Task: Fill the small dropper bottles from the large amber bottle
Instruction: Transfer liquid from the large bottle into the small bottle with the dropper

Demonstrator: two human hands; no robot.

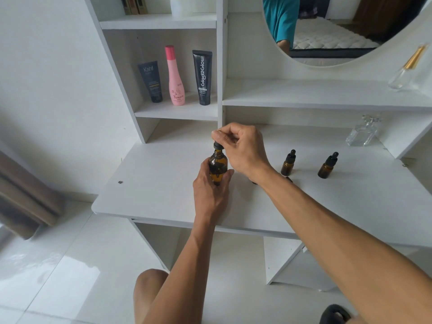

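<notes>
My left hand (211, 191) grips the large amber bottle (217, 165) upright on the white desk (152, 183). My right hand (240, 148) pinches the black dropper cap (217, 146) at the bottle's neck from above. Two small amber dropper bottles (288, 163) (327, 166), both capped, stand on the desk to the right. A small dark object (289, 179) lies partly hidden behind my right forearm.
A clear glass bottle (362, 134) stands at the back right of the desk, another (406, 71) on the shelf above. Two dark tubes (150, 81) (203, 77) and a pink bottle (176, 77) fill the left shelf. A round mirror (327, 31) hangs above.
</notes>
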